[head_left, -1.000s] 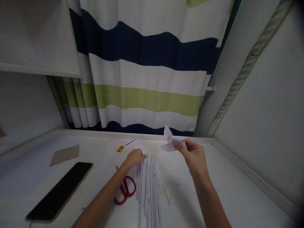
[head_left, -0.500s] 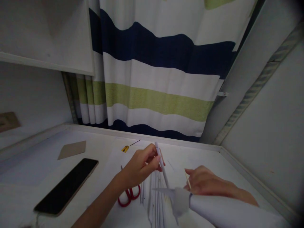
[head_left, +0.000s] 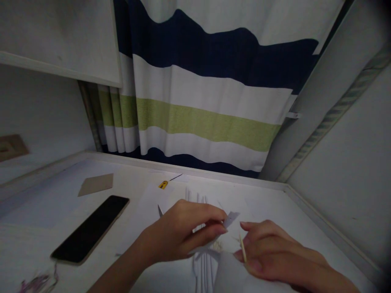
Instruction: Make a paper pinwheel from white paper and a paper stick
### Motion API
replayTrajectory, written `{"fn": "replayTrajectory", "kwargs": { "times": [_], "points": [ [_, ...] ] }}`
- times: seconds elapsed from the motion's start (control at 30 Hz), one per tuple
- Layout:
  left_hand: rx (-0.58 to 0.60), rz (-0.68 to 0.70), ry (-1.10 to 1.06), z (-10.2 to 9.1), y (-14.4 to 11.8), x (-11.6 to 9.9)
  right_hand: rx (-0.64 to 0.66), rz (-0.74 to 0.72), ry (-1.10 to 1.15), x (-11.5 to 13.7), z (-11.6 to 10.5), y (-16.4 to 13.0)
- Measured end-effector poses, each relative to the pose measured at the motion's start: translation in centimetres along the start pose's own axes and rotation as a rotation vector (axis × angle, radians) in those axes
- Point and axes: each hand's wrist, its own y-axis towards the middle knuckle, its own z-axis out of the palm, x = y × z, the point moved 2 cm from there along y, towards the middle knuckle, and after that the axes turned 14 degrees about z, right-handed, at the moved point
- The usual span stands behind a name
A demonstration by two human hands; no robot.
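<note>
Between the thumb and fingers of my left hand (head_left: 191,230) is a narrow white paper strip (head_left: 231,219), its end sticking out to the right. My right hand (head_left: 275,250) lies just to the right with fingers bent, closed on a thin pale wooden stick (head_left: 242,247) that points up. Below both hands a larger white paper piece (head_left: 235,274) fills the bottom of the view; its full shape cannot be made out. Several white paper strips (head_left: 204,270) lie lengthwise on the table beneath my hands. Only a blade of the scissors (head_left: 160,210) shows behind my left hand.
A black phone (head_left: 91,230) lies at the left, with a grey-brown card (head_left: 96,184) behind it. A yellow tag (head_left: 163,185) with a dark thin tip lies toward the back. Tangled cord (head_left: 38,283) is at the lower left. A striped curtain (head_left: 207,118) hangs behind the table.
My left hand has moved right and down, closer to my right hand; the white strip is no longer upright. The scissors' red handles are now hidden. The view has tilted slightly downward.
</note>
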Motion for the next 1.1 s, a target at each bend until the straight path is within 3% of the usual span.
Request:
{"fn": "replayTrajectory", "kwargs": {
  "times": [0.23,0.47,0.67,0.87,1.1],
  "points": [
    [0.007,0.058,-0.046,0.0,-0.2,0.0,0.234,-0.058,0.049,-0.3,-0.8,1.0],
    [-0.005,0.046,-0.083,0.0,-0.2,0.2,0.275,-0.064,0.089,-0.1,-1.0,1.1],
    [-0.026,0.065,-0.087,-0.1,-0.3,0.0,0.496,-0.037,0.053,0.2,-1.7,1.4],
    [-0.032,0.104,-0.108,0.1,-0.4,0.1,0.242,-0.064,0.109,-0.4,-0.6,0.6],
    [-0.045,0.144,-0.142,0.0,-0.5,0.4,0.267,-0.087,0.076,-0.3,-0.8,0.6]
  ]
}}
